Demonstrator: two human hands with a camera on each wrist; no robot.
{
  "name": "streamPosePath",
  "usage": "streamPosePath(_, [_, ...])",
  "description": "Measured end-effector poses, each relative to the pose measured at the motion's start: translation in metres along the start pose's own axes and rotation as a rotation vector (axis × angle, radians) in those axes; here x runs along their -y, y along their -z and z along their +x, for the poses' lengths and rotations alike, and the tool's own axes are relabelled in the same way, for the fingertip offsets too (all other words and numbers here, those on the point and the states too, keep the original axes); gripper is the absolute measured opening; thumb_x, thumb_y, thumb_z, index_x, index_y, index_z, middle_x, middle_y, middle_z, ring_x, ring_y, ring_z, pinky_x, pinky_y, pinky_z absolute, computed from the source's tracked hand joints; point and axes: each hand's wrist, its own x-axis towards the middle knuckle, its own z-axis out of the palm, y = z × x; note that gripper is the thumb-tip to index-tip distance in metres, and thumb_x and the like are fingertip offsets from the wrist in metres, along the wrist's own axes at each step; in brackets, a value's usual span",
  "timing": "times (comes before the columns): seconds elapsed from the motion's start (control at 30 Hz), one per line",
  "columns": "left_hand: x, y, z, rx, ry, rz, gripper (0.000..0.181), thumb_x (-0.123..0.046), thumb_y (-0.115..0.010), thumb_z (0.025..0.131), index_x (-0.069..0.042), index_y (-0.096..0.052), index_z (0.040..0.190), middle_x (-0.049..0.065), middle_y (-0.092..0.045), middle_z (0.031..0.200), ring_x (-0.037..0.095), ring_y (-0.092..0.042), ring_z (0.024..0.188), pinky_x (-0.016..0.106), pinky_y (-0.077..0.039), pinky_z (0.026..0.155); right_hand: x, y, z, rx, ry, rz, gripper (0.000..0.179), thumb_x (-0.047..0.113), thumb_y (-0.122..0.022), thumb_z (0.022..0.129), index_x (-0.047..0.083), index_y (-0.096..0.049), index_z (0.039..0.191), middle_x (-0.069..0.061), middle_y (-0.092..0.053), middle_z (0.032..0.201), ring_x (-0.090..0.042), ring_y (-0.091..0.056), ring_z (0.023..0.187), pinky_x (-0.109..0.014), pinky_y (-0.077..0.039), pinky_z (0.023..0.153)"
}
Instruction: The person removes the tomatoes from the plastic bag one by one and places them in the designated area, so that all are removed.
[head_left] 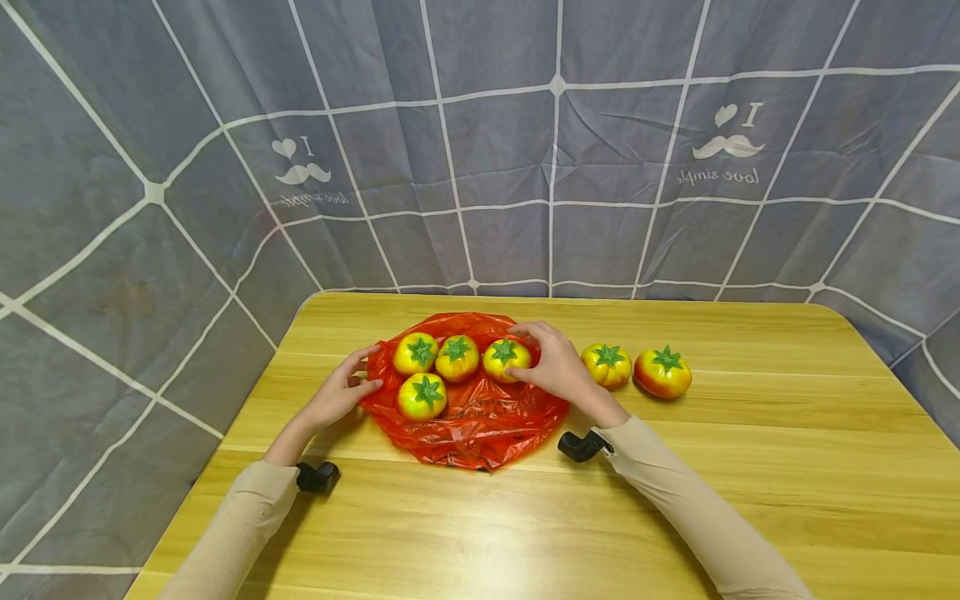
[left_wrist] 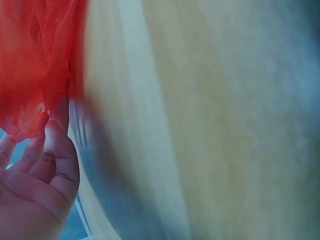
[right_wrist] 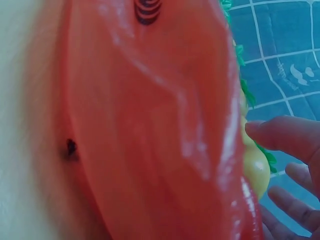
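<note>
A red plastic bag (head_left: 480,433) lies spread on the wooden table, with several yellow tomatoes with green star-shaped tops on it. My right hand (head_left: 557,362) grips the rightmost of these, a tomato (head_left: 504,360), thumb on the near side and fingers on the far side. In the right wrist view the thumb (right_wrist: 285,135) touches yellow skin, while the bag hides much of the tomato. At the bag's left edge, my left hand (head_left: 333,396) holds the red plastic (left_wrist: 42,75) between thumb and fingers. The tomatoes nearest that hand are a back one (head_left: 416,353) and a front one (head_left: 422,396).
To the right of the bag, two more tomatoes stand on the table, a yellow one (head_left: 606,367) and a redder one (head_left: 663,375). A grey curtain (head_left: 495,167) with white lines hangs behind the table (head_left: 787,433) and along its left side.
</note>
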Motion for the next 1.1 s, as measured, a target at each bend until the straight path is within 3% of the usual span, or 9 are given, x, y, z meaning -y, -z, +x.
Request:
streamPosePath(0.2, [-0.002,0.0,-0.001,0.002,0.003,0.005,0.058,-0.008,-0.055,0.096,0.001,-0.029,0.147,0.032,-0.045,0.13,0.042,-0.057,0.108,0.018,-0.05,0.078,-0.003,-0.002,-0.001,0.014,-0.024,-0.011,0.061,0.023,-0.084,0.072,0.01,-0.059,0.126,-0.009,-0.061,0.12,-0.026,-0.059,0.105,-0.042,-0.05,0.092])
streamPosePath(0.43, [-0.002,0.001,-0.002,0.005,0.011,0.011,0.059,-0.009,-0.055,0.096,0.0,-0.028,0.148,0.031,-0.044,0.134,0.044,-0.056,0.112,0.032,-0.052,0.088,-0.006,-0.004,-0.001,0.029,-0.03,-0.006,0.062,0.025,-0.085,0.071,0.01,-0.059,0.125,-0.009,-0.061,0.122,-0.026,-0.059,0.107,-0.042,-0.048,0.095])
streamPosePath(0.63, [-0.001,0.001,-0.001,0.003,0.007,0.005,0.059,-0.009,-0.055,0.096,0.001,-0.028,0.147,0.031,-0.045,0.132,0.043,-0.057,0.111,0.021,-0.05,0.083,-0.009,-0.007,0.0,0.038,-0.026,-0.016,0.063,0.027,-0.085,0.07,0.011,-0.059,0.125,-0.009,-0.061,0.122,-0.026,-0.058,0.108,-0.043,-0.048,0.096])
streamPosePath(1.1, [0.0,0.0,0.0,0.001,0.0,-0.002,0.059,-0.008,-0.055,0.096,0.001,-0.028,0.147,0.032,-0.046,0.13,0.042,-0.058,0.108,0.018,-0.049,0.08,-0.011,-0.009,0.001,0.057,-0.033,-0.043,0.068,0.027,-0.086,0.069,0.01,-0.058,0.128,-0.01,-0.061,0.118,-0.028,-0.058,0.108,-0.046,-0.047,0.097])
